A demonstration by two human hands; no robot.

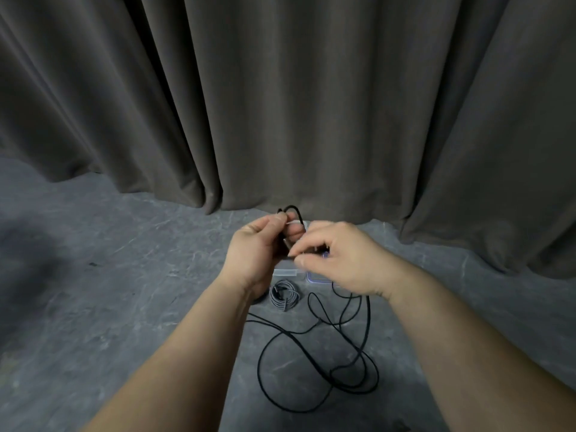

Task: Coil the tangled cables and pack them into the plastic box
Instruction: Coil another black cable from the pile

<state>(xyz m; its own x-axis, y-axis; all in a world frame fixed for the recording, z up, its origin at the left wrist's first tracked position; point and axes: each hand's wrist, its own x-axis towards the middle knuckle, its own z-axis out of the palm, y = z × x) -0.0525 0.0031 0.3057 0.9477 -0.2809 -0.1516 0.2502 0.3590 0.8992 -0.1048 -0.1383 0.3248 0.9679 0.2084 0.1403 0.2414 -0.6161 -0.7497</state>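
Coiled cable (283, 295) left of loose cable (314, 363).

No readable text

Nothing legible shows: no lettering, label, brand, number or sign can be read on anything in view.

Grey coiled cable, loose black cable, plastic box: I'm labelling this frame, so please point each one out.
Grey coiled cable (284, 295), head view, on the middle of the coil.
Loose black cable (314, 358), head view, on a strand lying on the floor.
Plastic box (285, 272), head view, on its clear near edge below the hands.
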